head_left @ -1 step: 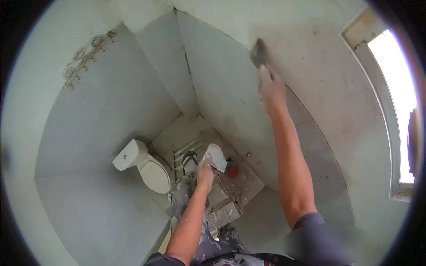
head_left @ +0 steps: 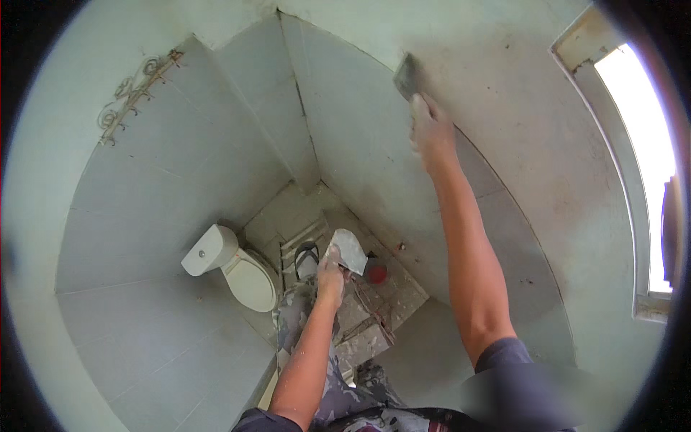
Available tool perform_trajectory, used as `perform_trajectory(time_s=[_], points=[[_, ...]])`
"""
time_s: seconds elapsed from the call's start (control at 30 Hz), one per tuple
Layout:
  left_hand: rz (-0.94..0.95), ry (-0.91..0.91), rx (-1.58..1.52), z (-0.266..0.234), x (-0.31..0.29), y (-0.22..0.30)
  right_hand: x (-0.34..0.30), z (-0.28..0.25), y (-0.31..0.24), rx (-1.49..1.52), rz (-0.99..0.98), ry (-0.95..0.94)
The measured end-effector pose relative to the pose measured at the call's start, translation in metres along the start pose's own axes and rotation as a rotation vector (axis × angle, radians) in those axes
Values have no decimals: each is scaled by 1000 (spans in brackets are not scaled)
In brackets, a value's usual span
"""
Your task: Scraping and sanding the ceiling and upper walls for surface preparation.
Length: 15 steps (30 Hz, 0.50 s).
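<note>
Fingers [head_left: 417, 111] of right hand [head_left: 435, 138] closed round a flat grey blade tool [head_left: 407, 76], held high at the seam where the grey tiled wall [head_left: 374, 155] meets the pale upper wall [head_left: 536, 162]; full contact along the blade edge can't be confirmed. Left hand [head_left: 330, 281], low and central, gripped on a whitish plate [head_left: 350, 251]; its far fingers are hidden, so exact hold can't be told.

Surface: upper wall pale green-white, brownish smudging right of the blade, a few small dark specks. Tiling below is grey, with a dark, cracked-looking line down the corner. Curved seam is fisheye bend.

Room: small bathroom seen from above. White toilet [head_left: 249, 281] on the left, tank toward the left wall [head_left: 133, 245]. Ornate hook rack [head_left: 133, 108] up on that wall, scroll ends, curled hooks. Bright window [head_left: 637, 137] far right, pale frame. Floor [head_left: 291, 205] dusty, splattered; stained boards [head_left: 360, 351] near the feet. Dark-strapped sandal [head_left: 306, 253] just left of the plate, round red item [head_left: 376, 273] just right, kind unclear. Camouflage trousers [head_left: 294, 322] below, pale-spotted.
</note>
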<state>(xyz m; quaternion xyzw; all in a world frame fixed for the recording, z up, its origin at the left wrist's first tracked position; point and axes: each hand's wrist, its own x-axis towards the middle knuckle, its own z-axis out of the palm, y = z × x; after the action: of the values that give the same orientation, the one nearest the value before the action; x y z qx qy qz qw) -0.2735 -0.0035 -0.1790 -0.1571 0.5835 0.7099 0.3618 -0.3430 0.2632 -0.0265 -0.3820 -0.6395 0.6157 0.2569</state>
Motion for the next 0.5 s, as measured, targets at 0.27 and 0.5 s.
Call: perform_trajectory(time_s=[0.27, 0.5], points=[[-76, -10, 64, -13, 8, -19, -3, 7, -4, -70, -4, 14], [-32, 17, 87, -6, 3, -10, -13, -4, -9, 25, 132, 46]])
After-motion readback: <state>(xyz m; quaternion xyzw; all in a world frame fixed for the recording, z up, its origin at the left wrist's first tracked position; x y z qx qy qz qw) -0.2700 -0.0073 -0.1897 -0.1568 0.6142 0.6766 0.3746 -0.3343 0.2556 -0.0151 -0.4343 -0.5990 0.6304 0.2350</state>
